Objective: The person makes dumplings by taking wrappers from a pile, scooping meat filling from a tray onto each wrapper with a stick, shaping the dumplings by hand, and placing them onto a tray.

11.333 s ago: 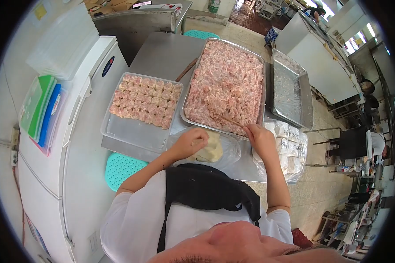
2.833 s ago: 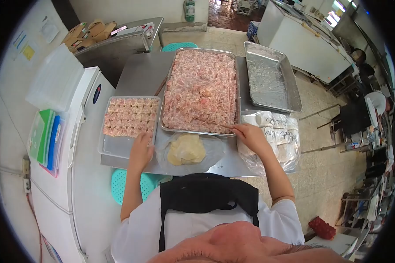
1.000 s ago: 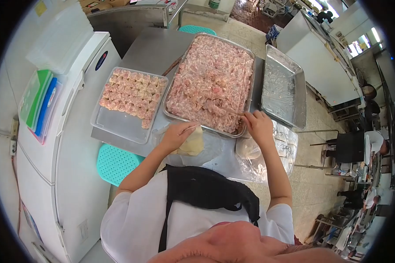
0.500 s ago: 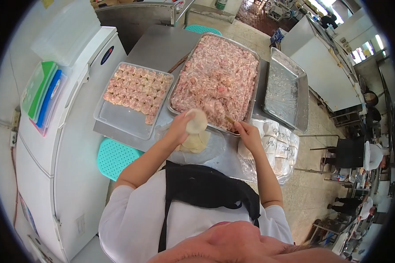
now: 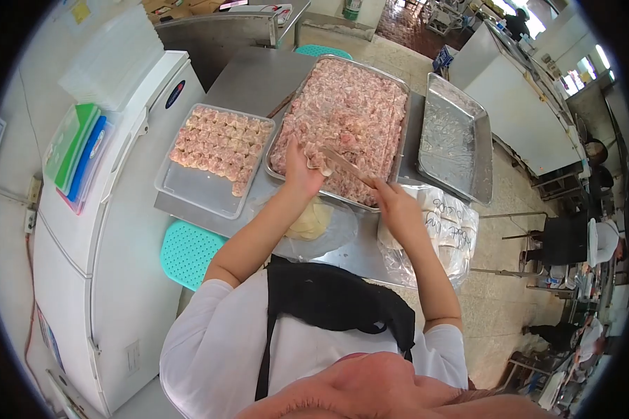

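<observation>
My left hand [image 5: 303,173] is cupped around a dumpling wrapper [image 5: 323,166] with meat on it, over the near edge of a metal tray [image 5: 402,157]. Ground meat filling [image 5: 356,105] fills that tray. My right hand [image 5: 397,208] grips a flat wooden spatula [image 5: 351,167], its far end at the wrapper. Below my left wrist, a stack of round pale wrappers [image 5: 309,222] lies on a plastic sheet. To the left, a clear plastic tray [image 5: 196,190] carries rows of open-topped filled dumplings [image 5: 220,146].
A metal tray [image 5: 454,140] with residue stands at the right. Nearer me sit plastic-wrapped white packages [image 5: 437,230] with handwriting. A white freezer [image 5: 129,230] borders the left, beside a turquoise stool [image 5: 191,255]. Other people work at the far right.
My left hand has moved up over the meat tray, and the flat wrapper is now folded around meat. The spatula has come out of the filling to the wrapper.
</observation>
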`<state>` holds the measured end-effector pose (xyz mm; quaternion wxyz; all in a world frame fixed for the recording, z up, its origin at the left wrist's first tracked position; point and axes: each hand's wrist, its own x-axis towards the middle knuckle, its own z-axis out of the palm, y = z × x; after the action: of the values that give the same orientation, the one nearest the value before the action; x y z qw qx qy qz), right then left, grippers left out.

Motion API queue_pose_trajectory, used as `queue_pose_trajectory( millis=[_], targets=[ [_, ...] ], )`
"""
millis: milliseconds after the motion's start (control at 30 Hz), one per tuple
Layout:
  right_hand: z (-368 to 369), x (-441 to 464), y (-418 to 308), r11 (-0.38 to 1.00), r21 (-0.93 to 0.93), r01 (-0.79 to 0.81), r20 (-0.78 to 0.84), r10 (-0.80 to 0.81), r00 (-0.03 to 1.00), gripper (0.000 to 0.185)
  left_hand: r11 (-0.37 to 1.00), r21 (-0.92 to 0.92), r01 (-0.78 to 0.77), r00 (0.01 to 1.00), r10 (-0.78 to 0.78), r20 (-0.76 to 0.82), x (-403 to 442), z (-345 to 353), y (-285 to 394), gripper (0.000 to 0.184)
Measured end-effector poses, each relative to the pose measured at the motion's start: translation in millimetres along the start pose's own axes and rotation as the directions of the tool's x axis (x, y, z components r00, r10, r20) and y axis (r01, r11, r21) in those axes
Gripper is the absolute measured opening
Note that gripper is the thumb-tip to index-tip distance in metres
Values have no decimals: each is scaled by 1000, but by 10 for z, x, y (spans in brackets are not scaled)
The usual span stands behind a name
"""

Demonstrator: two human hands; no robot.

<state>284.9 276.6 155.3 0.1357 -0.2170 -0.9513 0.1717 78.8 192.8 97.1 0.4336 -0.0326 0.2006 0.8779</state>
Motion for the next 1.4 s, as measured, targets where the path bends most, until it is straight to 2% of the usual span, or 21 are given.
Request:
queue_pose_trajectory(
  millis=[200, 300, 367, 400, 467, 500, 533, 600, 633, 700, 733, 800, 833, 900, 933, 1000, 1133, 1167, 1200, 1267, 1400],
  targets=[
    [-313, 56, -25, 921, -377, 99, 141, -49, 989, 27, 989, 43, 144, 986, -140, -87, -98, 51, 99, 68],
    [-3, 90, -4, 964, -216, 154, 48, -147, 988, 29, 973, 82, 215, 973, -206, -107, 24, -19, 77, 61],
    [35, 105, 80, 977, -146, 158, 53, -152, 987, 29, 1000, -25, 8, 994, -10, -108, 39, 73, 41, 55],
    [-23, 129, 113, 988, -25, 153, 36, -152, 988, 29, 999, -31, 12, 995, -15, -98, -28, 175, 72, 55],
    [-100, 138, 164, 985, 94, 145, 11, -147, 989, 30, 998, 23, 55, 998, -55, -10, -242, 333, 274, 50],
    [-123, 130, 179, 961, 265, 82, -20, -79, 997, 31, 991, 63, 119, 941, -132, 311, -119, 77, 331, 52],
    [-144, 117, 193, 902, 431, 25, -41, -8, 999, 33, 990, 69, 125, 937, -141, 320, -177, 130, 379, 52],
    [-217, 85, 218, 894, 448, 7, 17, -17, 1000, 32, 721, 690, -61, 956, -156, 248, -352, 240, 424, 65],
    [-266, 69, 214, 884, 468, -13, 88, -32, 996, 32, 721, 691, -62, 953, -163, 256, -366, 293, 415, 65],
    [-431, 28, 152, 891, 453, -20, 109, -34, 993, 32, 189, 750, -634, 773, 165, 612, -387, 362, 394, 77],
    [-480, 13, 123, 897, 442, -22, 135, -42, 990, 33, 192, 749, -635, 773, 162, 614, -379, 382, 421, 77],
    [-455, -19, 108, 900, 434, 32, 99, -83, 992, 33, 199, 840, -505, 813, -217, 540, -347, 383, 525, 73],
    [-431, -27, 99, 901, 425, 87, 66, -127, 990, 33, 201, 839, -505, 812, -217, 541, -287, 269, 513, 73],
    [-270, -23, 116, 882, 471, 29, 133, -103, 986, 33, 69, 966, -249, 951, -173, 257, -127, -49, 431, 65],
    [-170, -17, 147, 857, 514, -30, 199, -85, 976, 33, 72, 967, -246, 952, -172, 255, -160, 17, 461, 65],
    [24, 1, 286, 864, 501, -47, 228, -79, 970, 32, -237, 888, -393, 910, -239, 339, -191, 168, 527, 54],
    [94, 142, 515, 875, 484, -1, 181, -99, 978, 28, -74, 833, -548, 791, -370, 487, 59, 30, 442, 54],
    [26, 169, 539, 978, 193, 74, 140, -102, 985, 25, -75, 877, -475, 849, -302, 434, 132, -66, 396, 50],
    [-17, 183, 432, 977, 195, 89, 142, -118, 983, 25, -70, 914, -399, 899, -228, 375, 175, -100, 376, 46],
    [-31, 95, 140, 997, -54, -52, -72, 48, 996, 25, -71, 947, -312, 943, -141, 300, 133, -24, 360, 37],
    [680, 144, 675, 999, -1, 38, -55, -38, 998, 28, -104, 973, -207, 952, -252, 176, 144, 8, 377, 39]
  ],
)
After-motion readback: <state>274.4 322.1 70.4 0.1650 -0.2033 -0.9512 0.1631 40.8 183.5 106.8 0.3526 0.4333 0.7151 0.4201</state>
